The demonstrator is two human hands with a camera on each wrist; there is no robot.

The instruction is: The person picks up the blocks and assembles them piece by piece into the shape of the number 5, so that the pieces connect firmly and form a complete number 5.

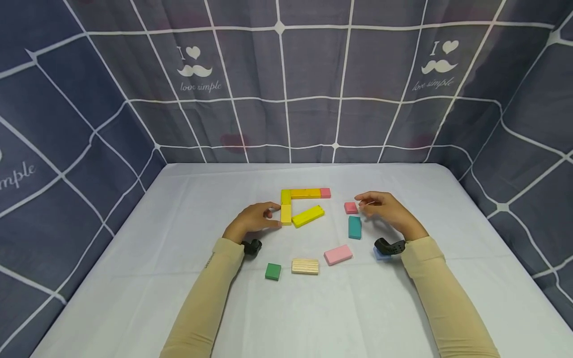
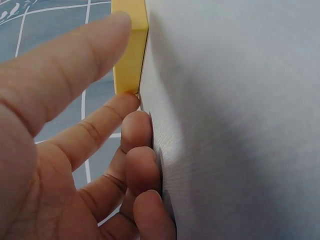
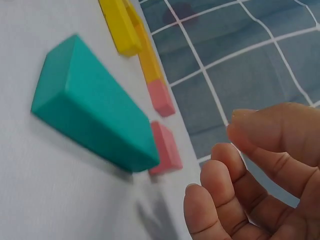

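My left hand (image 1: 256, 218) rests by the left side of a yellow block (image 1: 285, 215). Its thumb and index finger are spread, the tips at or against that block; in the left wrist view the thumb (image 2: 75, 62) crosses in front of it. A second yellow block (image 1: 286, 197), a longer yellow one (image 1: 306, 194) and a small pink-red block (image 1: 325, 193) continue the corner-shaped line. Inside the corner a bright yellow block (image 1: 308, 216) lies slanted. My right hand (image 1: 380, 205) hovers beside a small red block (image 1: 350, 208), fingers loosely bent, holding nothing.
A teal block (image 1: 354, 227) lies close below the red one. Nearer are a pink block (image 1: 338, 254), a ridged wooden block (image 1: 305, 266) and a green block (image 1: 273, 271). A blue block (image 1: 380, 254) is partly hidden under the right wrist's camera. Grid-patterned cloth (image 1: 313, 74) encloses the table.
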